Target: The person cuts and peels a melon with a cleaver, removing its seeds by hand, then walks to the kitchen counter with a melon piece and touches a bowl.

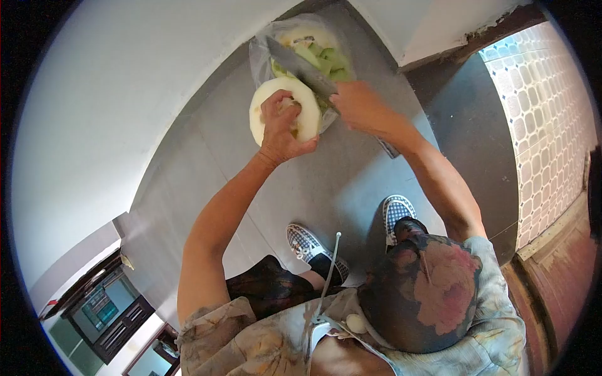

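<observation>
My left hand (282, 125) grips a large pale, peeled melon-like piece (256, 116), its fingers curled into the hollow at the middle of the cut face. To the right, my right hand (359, 106) is closed on the handle of a cleaver-like knife (301, 67). The blade points up and left along the upper right edge of the piece. Beyond the blade, green peelings (329, 59) lie in a clear plastic bag (260, 53) on the floor. Whether the blade touches the piece cannot be made out.
A white wall (125, 81) curves along the left, and another wall corner stands at the upper right. My checkered shoes (307, 243) rest on the grey tiled floor (219, 150). Patterned tiles (545, 119) are at the far right. A metallic object (389, 148) shows below my right forearm.
</observation>
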{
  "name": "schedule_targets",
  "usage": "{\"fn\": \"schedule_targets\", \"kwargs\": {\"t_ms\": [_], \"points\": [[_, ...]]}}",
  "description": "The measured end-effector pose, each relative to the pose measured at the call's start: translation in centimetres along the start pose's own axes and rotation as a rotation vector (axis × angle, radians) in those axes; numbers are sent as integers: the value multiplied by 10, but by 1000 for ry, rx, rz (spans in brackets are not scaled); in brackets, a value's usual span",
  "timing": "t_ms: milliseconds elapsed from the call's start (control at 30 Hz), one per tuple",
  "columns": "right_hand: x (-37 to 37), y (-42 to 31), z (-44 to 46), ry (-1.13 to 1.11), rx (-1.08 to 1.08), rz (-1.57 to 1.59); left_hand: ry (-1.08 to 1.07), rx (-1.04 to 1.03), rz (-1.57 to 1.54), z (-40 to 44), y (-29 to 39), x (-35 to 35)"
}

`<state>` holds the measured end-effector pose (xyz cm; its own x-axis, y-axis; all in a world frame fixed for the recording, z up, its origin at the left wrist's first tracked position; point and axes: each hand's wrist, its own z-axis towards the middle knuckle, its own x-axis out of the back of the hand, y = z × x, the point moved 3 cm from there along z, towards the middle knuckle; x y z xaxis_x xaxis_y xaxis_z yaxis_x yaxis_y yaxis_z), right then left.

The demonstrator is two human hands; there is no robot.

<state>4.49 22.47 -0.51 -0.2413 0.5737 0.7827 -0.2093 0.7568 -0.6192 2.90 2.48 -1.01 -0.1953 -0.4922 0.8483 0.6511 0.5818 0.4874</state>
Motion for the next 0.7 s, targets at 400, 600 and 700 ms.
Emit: {"fn": "schedule_targets", "kwargs": {"t_ms": [400, 600, 700], "points": [[-14, -5, 23, -1, -204, 348, 23, 27, 5, 2, -5, 0], [-23, 1, 9, 50, -128, 282, 10, -2, -20, 1, -5, 0], [-13, 1, -7, -8, -143, 194, 8, 7, -37, -3, -6, 2]]}}
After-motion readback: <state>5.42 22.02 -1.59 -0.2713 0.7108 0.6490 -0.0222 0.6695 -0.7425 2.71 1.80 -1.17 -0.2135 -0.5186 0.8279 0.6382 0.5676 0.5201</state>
